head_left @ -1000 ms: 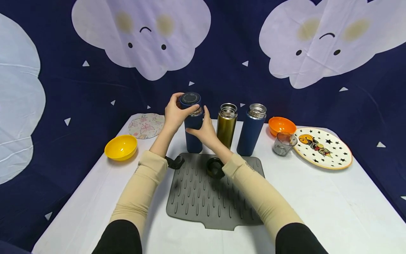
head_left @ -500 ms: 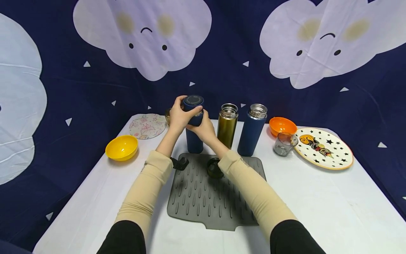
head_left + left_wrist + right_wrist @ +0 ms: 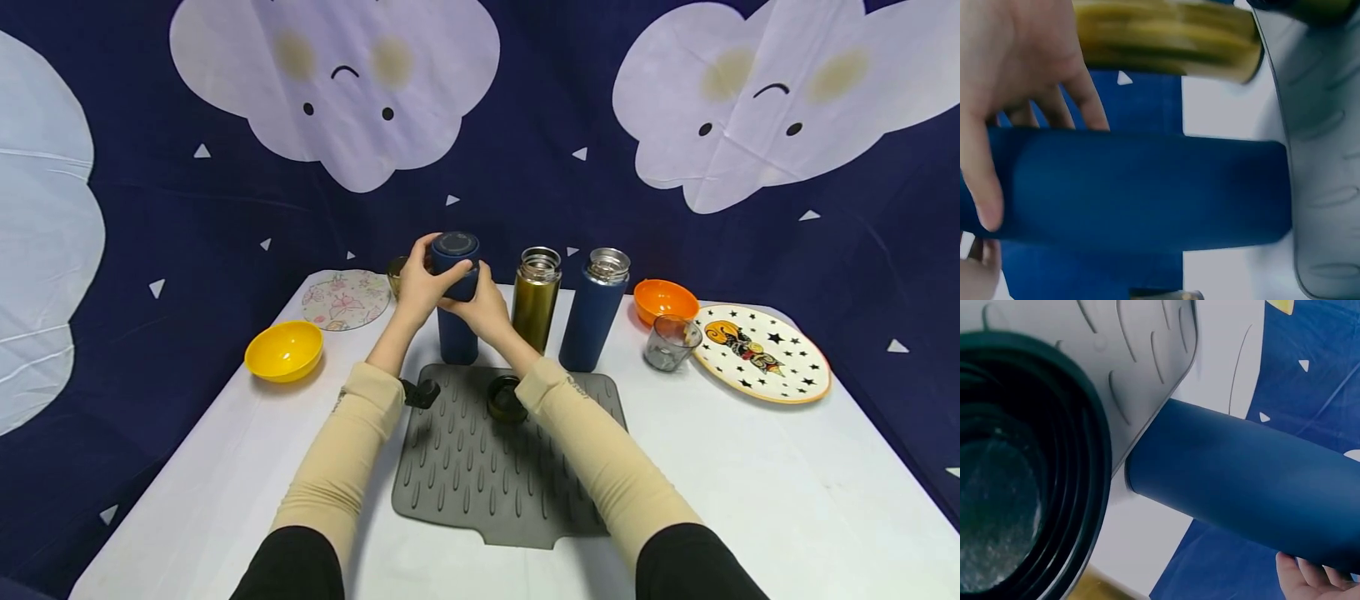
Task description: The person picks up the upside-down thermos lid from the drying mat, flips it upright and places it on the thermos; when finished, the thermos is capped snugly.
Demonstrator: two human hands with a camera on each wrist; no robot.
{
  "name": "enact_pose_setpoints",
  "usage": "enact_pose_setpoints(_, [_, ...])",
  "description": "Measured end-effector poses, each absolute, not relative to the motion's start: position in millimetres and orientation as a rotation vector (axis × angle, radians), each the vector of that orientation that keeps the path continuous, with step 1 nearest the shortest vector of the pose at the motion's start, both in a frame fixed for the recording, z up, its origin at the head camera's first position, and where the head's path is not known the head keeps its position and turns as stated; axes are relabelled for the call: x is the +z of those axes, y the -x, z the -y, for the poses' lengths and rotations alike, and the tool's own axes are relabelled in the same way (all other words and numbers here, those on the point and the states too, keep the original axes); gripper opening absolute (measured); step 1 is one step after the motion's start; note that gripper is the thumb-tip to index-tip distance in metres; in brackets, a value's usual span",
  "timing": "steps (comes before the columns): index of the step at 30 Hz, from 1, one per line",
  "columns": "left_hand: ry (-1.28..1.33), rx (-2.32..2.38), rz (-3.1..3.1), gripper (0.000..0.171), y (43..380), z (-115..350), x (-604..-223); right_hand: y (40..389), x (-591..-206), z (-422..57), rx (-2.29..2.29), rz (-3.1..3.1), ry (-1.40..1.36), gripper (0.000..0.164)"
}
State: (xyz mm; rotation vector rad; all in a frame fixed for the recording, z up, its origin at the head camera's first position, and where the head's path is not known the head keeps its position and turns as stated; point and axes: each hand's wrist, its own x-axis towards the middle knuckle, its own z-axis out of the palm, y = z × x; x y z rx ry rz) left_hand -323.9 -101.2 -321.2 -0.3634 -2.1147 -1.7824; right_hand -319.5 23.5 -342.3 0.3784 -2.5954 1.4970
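A tall blue bottle (image 3: 457, 340) stands upright at the back edge of the grey mat. Over its mouth sits a blue lid (image 3: 456, 244) with a dark round top, and my left hand (image 3: 422, 282) grips that lid from the left, thumb across the front. Just below, my right hand (image 3: 486, 310) holds the bottle's upper body from the right. In the left wrist view the right hand (image 3: 1029, 69) has its thumb in front of the bottle and fingers behind it. The steel neck is hidden. In the right wrist view, right-hand fingertips (image 3: 1310, 575) touch the bottle's side.
A gold bottle (image 3: 534, 308) and another blue bottle (image 3: 592, 321) stand uncapped to the right. On the mat (image 3: 480, 492) lies a black lid (image 3: 506, 400). Around are a yellow bowl (image 3: 285, 352), orange bowl (image 3: 666, 302), glass cup (image 3: 670, 346), starry plate (image 3: 795, 367) and floral placemat (image 3: 341, 300).
The left hand has lowered the blue lid onto the bottle, covering the steel neck that showed a second ago. The right hand has come in closer around the bottle's upper body.
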Motion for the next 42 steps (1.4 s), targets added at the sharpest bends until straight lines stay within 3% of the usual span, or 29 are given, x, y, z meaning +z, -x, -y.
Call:
enact_pose_setpoints(10, [0.561, -1.905, 2.046, 0.058, 334, 110, -328, 320, -342, -23, 1.493, 2.562, -0.411, 0.087])
enact_pose_setpoints(20, [0.474, -1.784, 2.067, 0.073, 328, 104, -328, 319, -343, -23, 1.487, 2.593, -0.408, 0.092])
enact_pose_setpoints(28, [0.619, -1.823, 1.944, 0.071, 334, 106, -335, 318, -342, -24, 1.493, 2.57, -0.421, 0.088])
enact_pose_setpoints(33, [0.535, -1.773, 1.975, 0.07, 330, 100, -332, 320, -342, -26, 1.478, 2.588, -0.409, 0.089])
enact_pose_setpoints(42, [0.558, -1.832, 1.893, 0.081, 329, 97, -335, 319, -342, -26, 1.484, 2.599, -0.423, 0.09])
